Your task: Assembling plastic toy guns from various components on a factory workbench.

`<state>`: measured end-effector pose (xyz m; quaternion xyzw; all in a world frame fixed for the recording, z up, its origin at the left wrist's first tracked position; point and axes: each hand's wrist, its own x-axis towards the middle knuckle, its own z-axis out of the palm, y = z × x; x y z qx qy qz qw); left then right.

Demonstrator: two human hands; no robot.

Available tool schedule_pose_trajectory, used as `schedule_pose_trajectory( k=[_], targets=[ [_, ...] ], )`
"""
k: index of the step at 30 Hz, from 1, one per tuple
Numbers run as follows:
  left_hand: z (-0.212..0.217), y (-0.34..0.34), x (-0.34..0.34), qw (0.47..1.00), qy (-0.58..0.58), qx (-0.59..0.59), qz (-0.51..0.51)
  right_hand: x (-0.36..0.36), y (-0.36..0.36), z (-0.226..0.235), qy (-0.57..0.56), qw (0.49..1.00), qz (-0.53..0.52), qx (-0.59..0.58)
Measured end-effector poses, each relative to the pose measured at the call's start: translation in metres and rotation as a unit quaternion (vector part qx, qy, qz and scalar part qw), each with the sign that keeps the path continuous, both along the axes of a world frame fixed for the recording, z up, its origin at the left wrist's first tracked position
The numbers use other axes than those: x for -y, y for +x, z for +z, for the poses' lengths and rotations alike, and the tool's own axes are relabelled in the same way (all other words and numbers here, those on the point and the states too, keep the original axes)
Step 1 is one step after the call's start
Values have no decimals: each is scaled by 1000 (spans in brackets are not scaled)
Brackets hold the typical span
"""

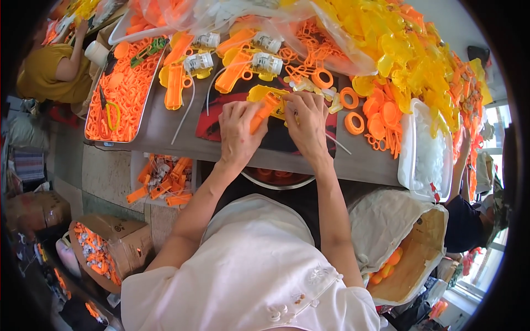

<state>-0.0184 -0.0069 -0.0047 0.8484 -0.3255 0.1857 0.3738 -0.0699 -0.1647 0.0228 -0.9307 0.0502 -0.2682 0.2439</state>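
My left hand [241,129] is closed around an orange plastic handle piece [264,112] over the dark red-and-black mat [212,126]. A yellow plastic shell [258,91] adjoins the orange piece, between my two hands. My right hand [308,126] has its fingers pinched together at the shell's right side; what they grip is mostly hidden. Just beyond my hands lie several orange-and-yellow assemblies [234,71] with clear cylinders [267,63] and thin white tubes [184,117]. Small translucent and yellowish parts [303,84] sit beside my right fingers.
At the left stands a tray [88,134] of small orange parts with yellow-handled scissors [113,115]. Orange rings [354,123], a yellow parts heap [397,49] and a white tub [406,165] are at the right. Boxes [130,243] stand below. Other people work at both sides.
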Motion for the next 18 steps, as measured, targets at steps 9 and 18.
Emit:
schedule_pose_trajectory(
  k=[9,18],
  targets=[
    [-8,0,3,996,-71,-40,-32,8,14,-3,-57,998,13,-12],
    [-9,0,2,995,-82,-53,-35,14,26,0,-25,997,61,-50]
  ],
)
